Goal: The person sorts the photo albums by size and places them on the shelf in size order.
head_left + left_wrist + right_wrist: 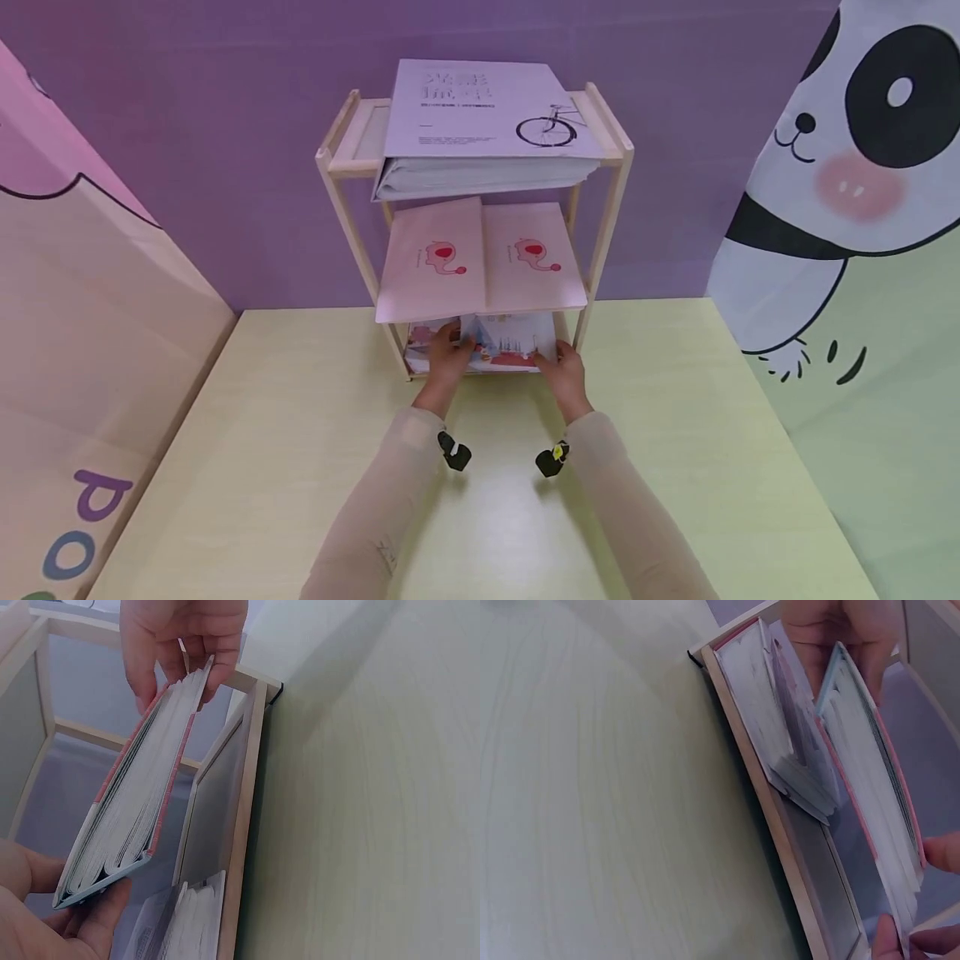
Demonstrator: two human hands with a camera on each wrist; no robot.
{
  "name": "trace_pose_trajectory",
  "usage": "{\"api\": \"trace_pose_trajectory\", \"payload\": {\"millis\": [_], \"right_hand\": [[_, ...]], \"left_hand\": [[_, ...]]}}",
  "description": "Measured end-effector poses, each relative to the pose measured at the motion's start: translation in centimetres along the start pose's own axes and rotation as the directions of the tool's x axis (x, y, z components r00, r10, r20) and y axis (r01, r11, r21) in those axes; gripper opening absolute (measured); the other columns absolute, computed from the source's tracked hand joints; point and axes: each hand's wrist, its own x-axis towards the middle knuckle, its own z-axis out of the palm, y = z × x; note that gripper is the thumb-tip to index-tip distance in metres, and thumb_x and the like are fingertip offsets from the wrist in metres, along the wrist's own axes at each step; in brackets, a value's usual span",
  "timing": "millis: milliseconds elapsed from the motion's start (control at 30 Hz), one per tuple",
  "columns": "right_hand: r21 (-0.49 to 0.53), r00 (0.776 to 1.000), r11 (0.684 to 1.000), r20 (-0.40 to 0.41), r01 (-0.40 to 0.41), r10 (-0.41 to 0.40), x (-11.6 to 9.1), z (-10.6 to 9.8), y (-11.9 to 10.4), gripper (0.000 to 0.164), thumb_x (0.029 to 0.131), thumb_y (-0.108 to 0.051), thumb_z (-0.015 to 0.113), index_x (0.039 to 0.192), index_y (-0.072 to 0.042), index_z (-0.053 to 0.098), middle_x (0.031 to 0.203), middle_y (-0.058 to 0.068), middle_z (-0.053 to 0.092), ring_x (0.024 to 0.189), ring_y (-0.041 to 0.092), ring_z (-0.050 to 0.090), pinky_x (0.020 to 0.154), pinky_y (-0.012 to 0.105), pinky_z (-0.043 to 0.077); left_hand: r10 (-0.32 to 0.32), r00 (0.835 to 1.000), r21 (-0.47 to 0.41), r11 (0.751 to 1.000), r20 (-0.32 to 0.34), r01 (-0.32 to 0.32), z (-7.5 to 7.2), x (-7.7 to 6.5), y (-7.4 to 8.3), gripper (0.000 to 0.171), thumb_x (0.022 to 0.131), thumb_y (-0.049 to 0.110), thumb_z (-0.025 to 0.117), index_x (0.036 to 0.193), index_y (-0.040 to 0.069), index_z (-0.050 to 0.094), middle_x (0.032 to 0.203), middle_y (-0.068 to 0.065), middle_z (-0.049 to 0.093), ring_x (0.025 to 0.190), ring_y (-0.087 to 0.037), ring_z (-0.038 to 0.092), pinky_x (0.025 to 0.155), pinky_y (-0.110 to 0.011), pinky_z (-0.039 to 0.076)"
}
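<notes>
My left hand (pixel 448 360) and right hand (pixel 566 377) hold a thick hardcover book (pixel 517 337) between them at the bottom level of a small wooden shelf rack (pixel 604 221). Each hand grips one end, thumb on one cover and fingers on the other. In the left wrist view the book's page edges (pixel 142 765) and red-and-blue cover edges face the camera. It tilts above the bottom board (pixel 810 840), apart from it in the right wrist view. Another book (pixel 754 697) lies on that board, beneath the left hand.
Two pink booklets with elephant drawings (pixel 442 267) lie side by side on the middle shelf, close over my hands. A large white binder-like book (pixel 480 117) rests on the top shelf, overhanging its front. The rack stands on a pale table (pixel 300 467) against a purple wall (pixel 187 167).
</notes>
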Motion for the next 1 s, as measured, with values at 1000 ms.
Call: {"api": "trace_pose_trajectory", "payload": {"millis": [1000], "right_hand": [[-0.244,0.953,0.952,-0.191,0.184,-0.233,1.1,2.7,0.7,0.036,0.084,-0.009,0.052,0.107,0.019,0.054,0.109,0.041,0.054,0.113,0.053,0.044,0.097,0.059,0.033]], "left_hand": [[-0.067,0.997,0.084,0.994,0.042,0.063,1.9,1.8,-0.6,0.038,0.098,0.011,0.055,0.131,-0.007,0.054,0.12,-0.025,0.059,0.097,-0.033,0.057,0.076,-0.04,0.046]]}}
